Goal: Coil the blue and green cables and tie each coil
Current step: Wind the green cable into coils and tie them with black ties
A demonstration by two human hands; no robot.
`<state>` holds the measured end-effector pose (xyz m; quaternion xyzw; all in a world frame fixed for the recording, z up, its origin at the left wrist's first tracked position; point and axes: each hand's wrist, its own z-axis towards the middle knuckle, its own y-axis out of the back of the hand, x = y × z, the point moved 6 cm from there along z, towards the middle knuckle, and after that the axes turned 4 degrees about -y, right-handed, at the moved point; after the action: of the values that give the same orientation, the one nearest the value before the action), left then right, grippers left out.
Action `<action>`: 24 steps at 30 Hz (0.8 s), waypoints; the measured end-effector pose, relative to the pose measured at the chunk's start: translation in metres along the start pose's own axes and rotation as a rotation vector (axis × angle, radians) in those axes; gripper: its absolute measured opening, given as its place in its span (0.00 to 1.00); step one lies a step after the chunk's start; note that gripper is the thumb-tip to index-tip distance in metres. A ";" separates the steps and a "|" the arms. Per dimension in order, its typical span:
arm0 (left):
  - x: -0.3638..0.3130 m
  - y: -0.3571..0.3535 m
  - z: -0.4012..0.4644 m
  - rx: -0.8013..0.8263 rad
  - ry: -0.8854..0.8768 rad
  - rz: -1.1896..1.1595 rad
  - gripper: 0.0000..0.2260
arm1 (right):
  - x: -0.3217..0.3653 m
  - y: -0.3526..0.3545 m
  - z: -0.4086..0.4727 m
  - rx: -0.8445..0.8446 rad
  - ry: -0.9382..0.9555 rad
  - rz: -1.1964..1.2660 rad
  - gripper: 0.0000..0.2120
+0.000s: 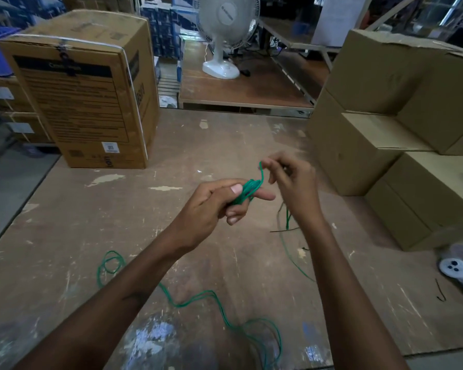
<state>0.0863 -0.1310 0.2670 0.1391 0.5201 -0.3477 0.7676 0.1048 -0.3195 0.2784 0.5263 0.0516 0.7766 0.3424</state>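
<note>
My left hand (211, 201) clamps a small green cable (247, 190) coil; my right hand (292, 180) pinches what looks like its end just above. Slack trails across the scuffed wooden table (91, 222) between cardboard boxes (385, 145).

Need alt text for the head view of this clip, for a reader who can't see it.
Two bare hands wind a green cable: the left hand grips a small coil while the right hand pinches the strand above it. Loose cable trails over the scuffed table, with boxes behind.
</note>
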 end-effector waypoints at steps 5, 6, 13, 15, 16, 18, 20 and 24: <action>-0.015 0.001 0.011 -0.104 -0.012 -0.375 0.20 | -0.008 -0.039 -0.057 0.128 0.029 -0.108 0.14; -0.016 0.003 0.014 -0.147 -0.037 -0.415 0.20 | -0.009 -0.050 -0.072 0.191 0.033 -0.134 0.11; 0.018 0.039 0.023 -0.563 -0.101 0.182 0.16 | 0.010 -0.075 -0.148 0.423 -0.031 -0.240 0.07; 0.031 0.037 0.018 -0.573 -0.091 0.313 0.14 | 0.023 -0.065 -0.153 0.453 -0.056 -0.233 0.08; 0.039 0.037 0.015 -0.585 -0.083 0.376 0.14 | 0.031 -0.057 -0.154 0.477 -0.057 -0.245 0.09; 0.052 0.042 0.010 -0.630 -0.041 0.563 0.13 | 0.046 -0.042 -0.157 0.572 -0.064 -0.260 0.09; 0.063 0.054 0.008 -0.642 0.024 0.736 0.12 | 0.058 -0.026 -0.159 0.646 -0.081 -0.257 0.07; 0.074 0.065 0.000 -0.471 0.029 0.904 0.13 | 0.074 0.013 -0.144 0.515 -0.074 -0.308 0.06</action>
<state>0.1463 -0.1131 0.1916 0.1780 0.4830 0.1478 0.8445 -0.0399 -0.2457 0.2787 0.6096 0.3135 0.6574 0.3129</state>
